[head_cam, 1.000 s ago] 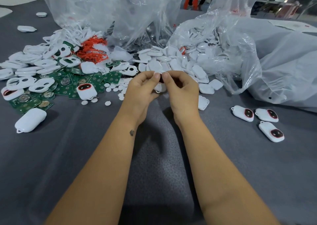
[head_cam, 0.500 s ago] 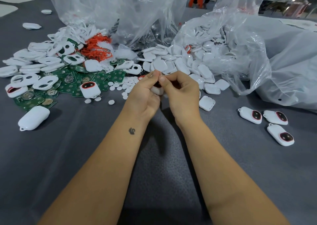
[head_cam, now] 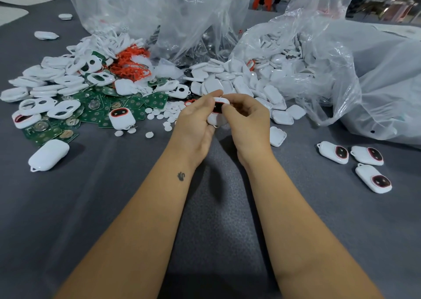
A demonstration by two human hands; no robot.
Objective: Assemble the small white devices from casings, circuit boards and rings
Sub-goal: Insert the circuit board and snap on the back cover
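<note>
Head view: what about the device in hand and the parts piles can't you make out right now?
- White device: its lower body and back are covered by the left hand and right hand; whether the casing is fully closed cannot be told.
- Orange rings: tangled, too small to count.
- Casing halves in the plastic bag: blurred by the crinkled film.
- Circuit boards: partly buried under white casings.

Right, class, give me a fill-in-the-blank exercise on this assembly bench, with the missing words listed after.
1. Both hands, left hand and right hand, hold one small white ____.
2. The finished devices lying right of the arms number ____.
3. The circuit boards in the left pile are coloured ____.
4. The tangled rings behind those boards are coloured ____.

Missing words: device; three; green; orange.
</note>
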